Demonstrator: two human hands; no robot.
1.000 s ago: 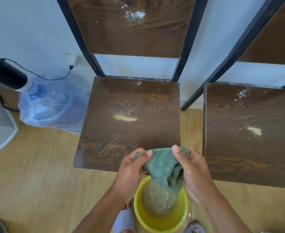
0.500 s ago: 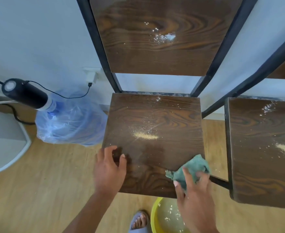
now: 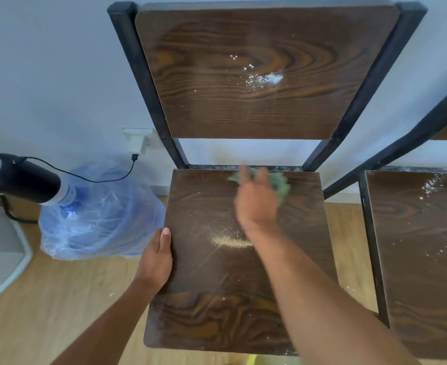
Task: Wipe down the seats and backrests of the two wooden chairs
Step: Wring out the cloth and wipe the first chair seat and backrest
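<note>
The left wooden chair's seat [image 3: 204, 285] fills the middle of the view, with a streak of yellowish crumbs [image 3: 230, 242] at its centre. Its backrest [image 3: 243, 106] carries a patch of white powder [image 3: 266, 79]. My right hand [image 3: 256, 198], blurred by motion, presses a green cloth [image 3: 280, 184] onto the far part of the seat near the back rail. My left hand [image 3: 159, 256] grips the seat's left edge. The second chair's seat [image 3: 422, 259] lies at the right, dusted with white and yellow specks.
A blue water jug [image 3: 98, 212] wrapped in plastic, topped by a black pump [image 3: 19, 177], stands left of the chair. A charger [image 3: 138, 143] is plugged into the wall. A sliver of the yellow basin [image 3: 252, 360] shows at the bottom edge. The floor is light wood.
My right hand carried the cloth from over the basin onto the seat's front corner, then up to its far edge. My left hand let go of the cloth and took hold of the seat's left edge.
</note>
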